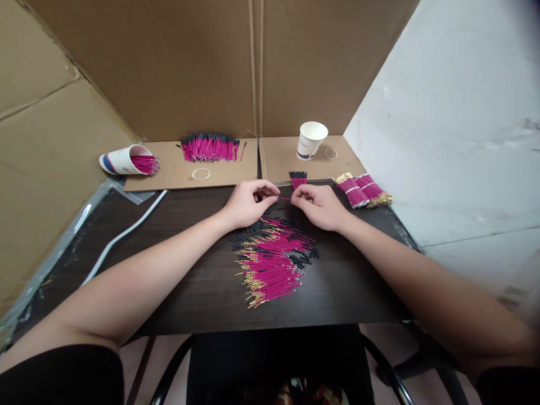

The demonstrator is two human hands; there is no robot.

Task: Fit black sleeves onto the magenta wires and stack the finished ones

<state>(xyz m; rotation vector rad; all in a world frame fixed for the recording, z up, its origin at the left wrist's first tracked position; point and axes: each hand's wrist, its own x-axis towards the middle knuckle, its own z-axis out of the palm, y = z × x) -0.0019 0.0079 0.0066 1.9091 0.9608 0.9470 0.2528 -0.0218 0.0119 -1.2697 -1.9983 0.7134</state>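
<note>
My left hand [248, 203] and my right hand [323, 208] face each other above the dark table. Between their fingertips runs one short pink wire [285, 198], pinched at both ends. What sits on its ends is mostly hidden by the fingers. Just below the hands spreads a loose pile of pink wires [272, 275] with gold tips to the left and silver tips to the right. Short black sleeves [300, 261] lie scattered among and beside them. Behind my right hand is a small group of pink wires with black ends [298, 179].
On cardboard at the back lie many black-ended pink wires [211, 147] and a rubber band [201, 174]. A tipped paper cup [122, 160] holds wires; another cup [311, 140] stands upright near a second band [331, 153]. Banded wire bundles [358, 191] rest right. A white cable [122, 235] crosses left.
</note>
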